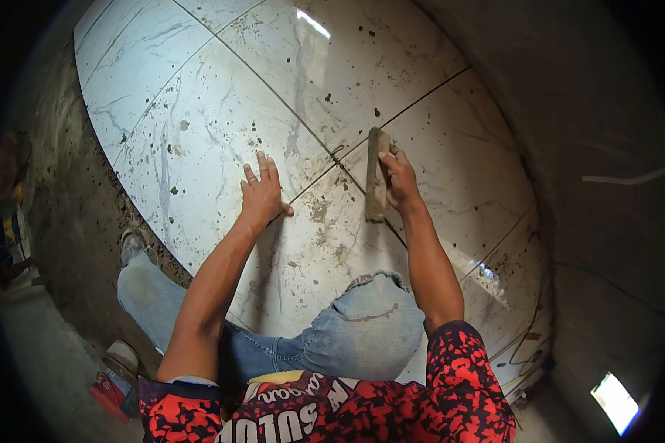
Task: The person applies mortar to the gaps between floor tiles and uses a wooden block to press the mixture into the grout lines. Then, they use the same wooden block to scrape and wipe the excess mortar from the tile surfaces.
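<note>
My left hand [262,190] lies on a marbled white floor tile [222,140], its fingers spread and nothing in them. A long, mud-stained block [377,177], which looks like wood, is gripped on its right side by my right hand [401,181]. The block stands over the dark joint between tiles, near where several tiles meet. At that corner a small bent piece, like a wire or clip [338,153], sits in the joint. Whether the block's underside touches the tile is hard to tell.
Bits of mortar are scattered over the tiles. Rough soil or mortar [66,199] borders the tiles on the left, with a red object [109,399] at lower left. A dark wall [591,148] rises at right. Cables [524,340] lie at lower right. My bent knee [373,325] is close by.
</note>
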Available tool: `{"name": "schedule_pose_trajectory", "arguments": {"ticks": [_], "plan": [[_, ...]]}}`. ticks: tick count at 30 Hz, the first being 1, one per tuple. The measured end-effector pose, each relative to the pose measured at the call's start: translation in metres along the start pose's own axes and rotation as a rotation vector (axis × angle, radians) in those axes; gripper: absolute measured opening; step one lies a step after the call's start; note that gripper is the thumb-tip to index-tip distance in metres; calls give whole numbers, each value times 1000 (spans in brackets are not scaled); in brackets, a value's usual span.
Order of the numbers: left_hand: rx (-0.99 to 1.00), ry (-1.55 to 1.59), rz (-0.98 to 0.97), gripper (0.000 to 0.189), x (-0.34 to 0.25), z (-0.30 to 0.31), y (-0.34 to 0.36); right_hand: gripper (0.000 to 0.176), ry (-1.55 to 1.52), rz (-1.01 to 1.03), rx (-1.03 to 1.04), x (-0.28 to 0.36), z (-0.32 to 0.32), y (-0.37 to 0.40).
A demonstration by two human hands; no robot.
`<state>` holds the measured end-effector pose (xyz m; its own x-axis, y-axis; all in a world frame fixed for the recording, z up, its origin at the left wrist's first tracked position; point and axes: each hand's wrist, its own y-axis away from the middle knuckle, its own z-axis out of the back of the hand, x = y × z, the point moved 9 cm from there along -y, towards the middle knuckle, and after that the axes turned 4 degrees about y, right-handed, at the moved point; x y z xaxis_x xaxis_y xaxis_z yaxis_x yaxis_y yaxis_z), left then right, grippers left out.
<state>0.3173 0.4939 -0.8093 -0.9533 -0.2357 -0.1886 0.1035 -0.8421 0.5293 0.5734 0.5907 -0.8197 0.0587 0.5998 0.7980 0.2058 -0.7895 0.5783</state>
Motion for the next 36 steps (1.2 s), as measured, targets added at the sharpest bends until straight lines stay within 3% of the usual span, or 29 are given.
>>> {"name": "schedule_pose_trajectory", "arguments": {"ticks": [2,6,10,13,16,18,21,25,32,34,36], "plan": [[1,-1,1,128,0,-2,-1,36,-370,-17,40,-7,-2,-7],[-2,6,5,127,2,-4,-2,19,-504,37,-56,-1,6,-9],[-3,6,3,127,1,-3,-2,21,-514,47,-161,-5,28,-11],[-2,0,0,127,2,-4,-2,33,-563,39,-156,-7,38,-13],[-4,8,-6,127,1,-4,-2,32,-553,91,-234,1,52,-7],[7,9,5,127,1,-4,-2,42,-594,189,-180,15,61,-8],[22,14,23,127,0,-2,-2,47,-561,295,-277,34,82,-12],[35,28,31,127,1,-5,-3,52,-519,426,-240,54,95,-33],[22,15,25,127,0,-3,-3,53,-539,277,-359,25,91,-44],[22,8,19,127,0,-3,-3,54,-480,461,-270,45,62,-14],[0,-2,7,127,-1,-1,-1,47,-139,568,-187,49,31,12]]}}
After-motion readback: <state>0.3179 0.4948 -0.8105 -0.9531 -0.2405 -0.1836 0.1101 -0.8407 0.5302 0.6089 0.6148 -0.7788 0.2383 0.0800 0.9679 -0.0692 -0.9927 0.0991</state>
